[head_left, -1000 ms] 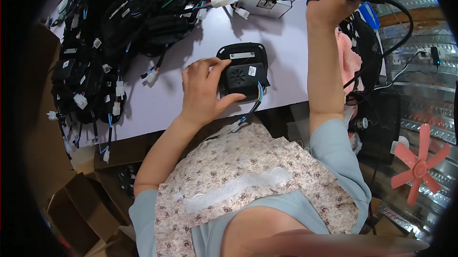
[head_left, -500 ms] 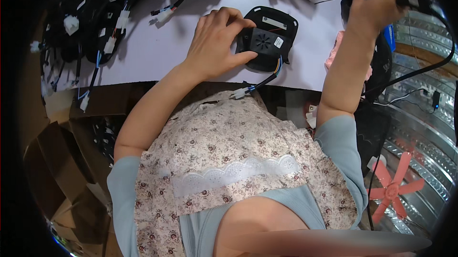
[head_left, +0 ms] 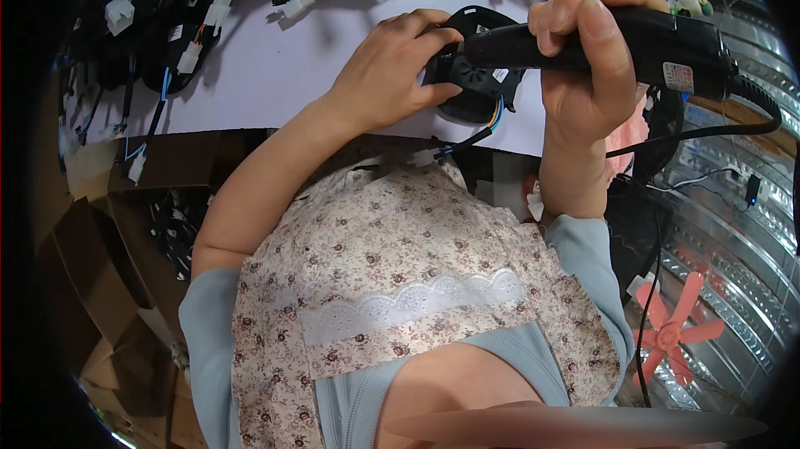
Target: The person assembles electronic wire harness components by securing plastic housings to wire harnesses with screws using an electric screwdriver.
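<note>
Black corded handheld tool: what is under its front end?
A black plastic housing, its slotted vent partly showing; the section directly beneath the tool is covered.

wide fisheye view from a head-worn camera, which was above the near side of the table (head_left: 267, 74), looked steeply down, rather near, faced also the floral apron (head_left: 400, 236) before the table
</note>
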Tool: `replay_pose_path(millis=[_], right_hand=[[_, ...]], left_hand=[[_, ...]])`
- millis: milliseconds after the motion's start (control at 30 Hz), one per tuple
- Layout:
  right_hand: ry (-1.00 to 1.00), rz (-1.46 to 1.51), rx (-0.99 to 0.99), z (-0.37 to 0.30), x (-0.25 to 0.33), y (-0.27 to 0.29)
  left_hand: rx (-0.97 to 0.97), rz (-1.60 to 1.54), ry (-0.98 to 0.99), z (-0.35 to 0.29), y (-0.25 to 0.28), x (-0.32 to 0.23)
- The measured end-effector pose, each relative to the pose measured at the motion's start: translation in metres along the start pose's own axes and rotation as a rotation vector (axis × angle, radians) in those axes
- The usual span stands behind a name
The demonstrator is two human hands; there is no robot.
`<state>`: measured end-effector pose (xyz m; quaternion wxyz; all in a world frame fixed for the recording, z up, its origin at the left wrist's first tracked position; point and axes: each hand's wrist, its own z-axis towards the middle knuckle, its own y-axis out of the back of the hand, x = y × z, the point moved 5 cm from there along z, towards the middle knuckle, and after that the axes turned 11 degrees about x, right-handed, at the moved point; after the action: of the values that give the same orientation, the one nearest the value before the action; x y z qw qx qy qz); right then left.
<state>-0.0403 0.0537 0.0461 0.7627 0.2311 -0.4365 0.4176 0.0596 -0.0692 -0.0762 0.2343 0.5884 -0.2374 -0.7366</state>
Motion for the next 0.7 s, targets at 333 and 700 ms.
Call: replay_pose_path(millis=[333, 700], right_hand=[[-0.025, -0.046, 0.027, 0.001, -0.002, -0.011], [-0.1, -0.064, -0.013, -0.001, -0.007, -0.025]], left_hand=[[-0.008, -0.001, -0.022, 0.0, 0.001, 0.001], [0.076, 0.0, -0.017, 0.004, -0.001, 0.003]])
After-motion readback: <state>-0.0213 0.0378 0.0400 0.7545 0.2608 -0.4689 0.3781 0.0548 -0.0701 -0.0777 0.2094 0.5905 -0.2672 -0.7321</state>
